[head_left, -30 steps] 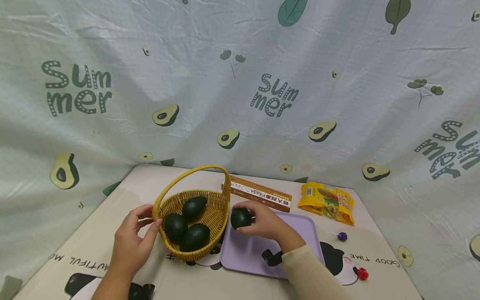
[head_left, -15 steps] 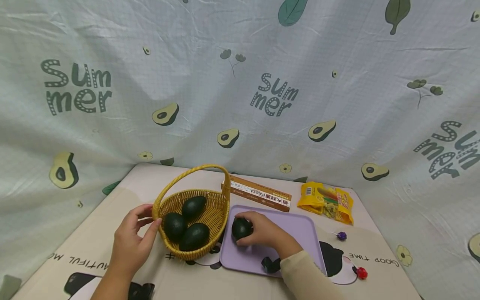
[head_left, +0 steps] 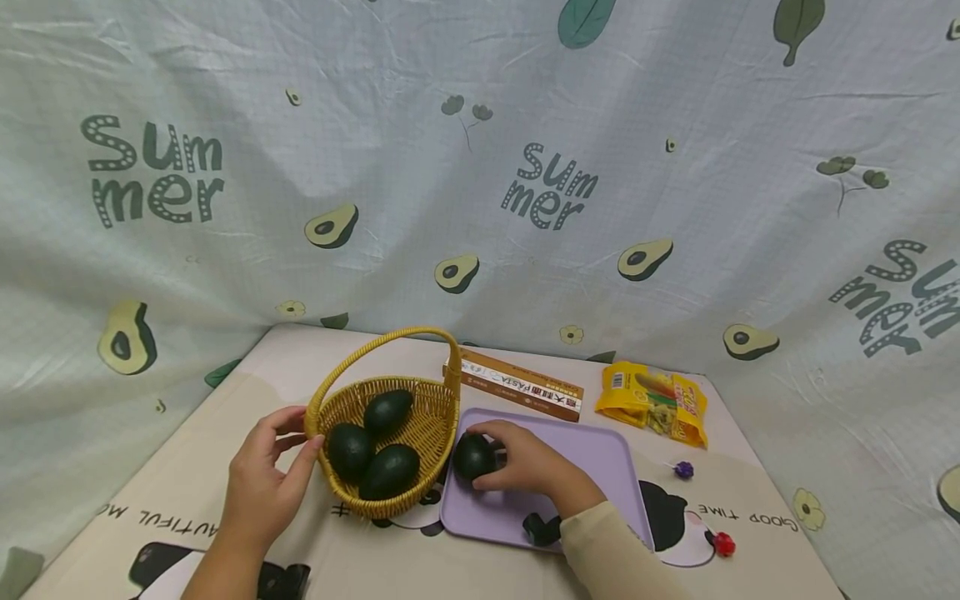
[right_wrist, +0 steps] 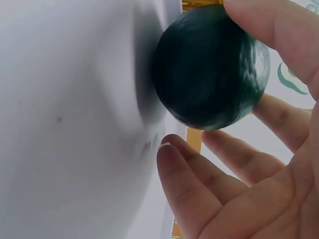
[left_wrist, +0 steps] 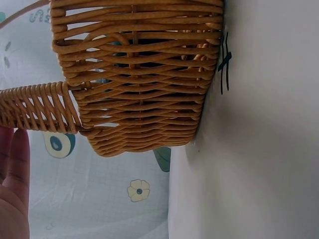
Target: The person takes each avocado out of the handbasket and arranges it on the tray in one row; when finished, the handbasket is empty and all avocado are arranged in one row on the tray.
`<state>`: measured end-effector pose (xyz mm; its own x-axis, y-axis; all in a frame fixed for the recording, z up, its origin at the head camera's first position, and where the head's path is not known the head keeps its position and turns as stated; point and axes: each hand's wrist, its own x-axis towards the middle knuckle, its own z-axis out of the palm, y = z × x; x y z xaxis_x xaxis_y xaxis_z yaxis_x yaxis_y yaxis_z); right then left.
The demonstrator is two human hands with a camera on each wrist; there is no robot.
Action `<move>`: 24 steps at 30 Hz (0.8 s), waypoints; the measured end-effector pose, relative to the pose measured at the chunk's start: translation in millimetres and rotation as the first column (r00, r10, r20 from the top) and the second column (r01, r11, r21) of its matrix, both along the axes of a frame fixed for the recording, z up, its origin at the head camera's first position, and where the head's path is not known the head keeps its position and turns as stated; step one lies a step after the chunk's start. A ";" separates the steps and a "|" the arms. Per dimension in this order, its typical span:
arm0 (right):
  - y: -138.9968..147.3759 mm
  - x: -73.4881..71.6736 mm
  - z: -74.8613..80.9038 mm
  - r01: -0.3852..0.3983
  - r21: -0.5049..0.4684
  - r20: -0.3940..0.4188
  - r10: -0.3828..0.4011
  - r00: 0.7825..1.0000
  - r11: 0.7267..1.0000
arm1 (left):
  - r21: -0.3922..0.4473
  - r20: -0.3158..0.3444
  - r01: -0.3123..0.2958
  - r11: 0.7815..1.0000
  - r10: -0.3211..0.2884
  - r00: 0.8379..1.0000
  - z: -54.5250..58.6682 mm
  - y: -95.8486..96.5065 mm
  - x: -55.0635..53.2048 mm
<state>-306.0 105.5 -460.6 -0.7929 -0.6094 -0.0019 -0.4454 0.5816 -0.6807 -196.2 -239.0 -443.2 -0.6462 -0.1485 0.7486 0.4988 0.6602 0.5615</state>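
Observation:
A dark green avocado (head_left: pixel 472 457) sits low over the left part of the lilac tray (head_left: pixel 600 467). My right hand (head_left: pixel 525 460) holds it from the right, thumb on the near side and fingers on the far side. The right wrist view has the thumb on the avocado (right_wrist: pixel 209 69) and some fingers spread apart from it. Left of the tray stands a yellow wicker basket (head_left: pixel 435 425) with three dark avocados (head_left: pixel 390 472) inside. With thumb and fingers, my left hand (head_left: pixel 270 475) pinches the basket at the foot of its handle (left_wrist: pixel 37 107).
Behind the tray lies a brown pasta box (head_left: pixel 525 385). A yellow food packet (head_left: pixel 652 404) is at the back right. Two lollipops, one purple (head_left: pixel 683 470) and one red (head_left: pixel 723 544), lie right of the tray. A printed curtain (head_left: pixel 480 167) encloses the table.
The right hand has lowered the avocado toward the tray, then shifted it slightly left, nearer the basket. The left hand and basket have stayed in place.

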 end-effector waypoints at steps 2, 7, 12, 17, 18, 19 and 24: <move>0.1 1.5 1.8 -0.004 -0.011 0.007 0.004 1.000 1.000 | 0.001 -0.002 0.001 1.000 -0.001 1.000 0.1 -0.2 -0.1; 0.5 4.0 5.0 -0.009 -0.028 0.023 0.010 1.000 1.000 | 0.002 0.000 0.001 1.000 -0.001 1.000 -0.4 -0.3 -0.4; 1.0 5.4 9.2 -0.010 -0.038 0.029 0.011 1.000 0.999 | -0.002 0.004 -0.006 1.000 0.006 1.000 -0.6 -0.2 -0.2; 2.2 6.5 11.2 -0.008 -0.041 0.022 0.009 1.000 0.999 | -0.004 -0.002 -0.005 1.000 0.005 1.000 -0.6 -0.5 -0.4; 2.5 6.7 11.3 -0.009 -0.042 0.019 0.009 1.000 0.999 | -0.004 -0.004 -0.004 1.000 0.004 1.000 -0.7 -0.6 -0.4; 2.7 6.9 11.4 -0.011 -0.044 0.015 0.011 1.000 0.999 | -0.004 -0.006 -0.003 1.000 0.003 1.000 -0.7 -0.8 -0.4; 3.0 8.0 14.6 -0.025 -0.057 -0.001 0.025 1.000 0.998 | -0.005 -0.011 0.003 1.000 -0.003 1.000 -0.9 -1.6 -0.5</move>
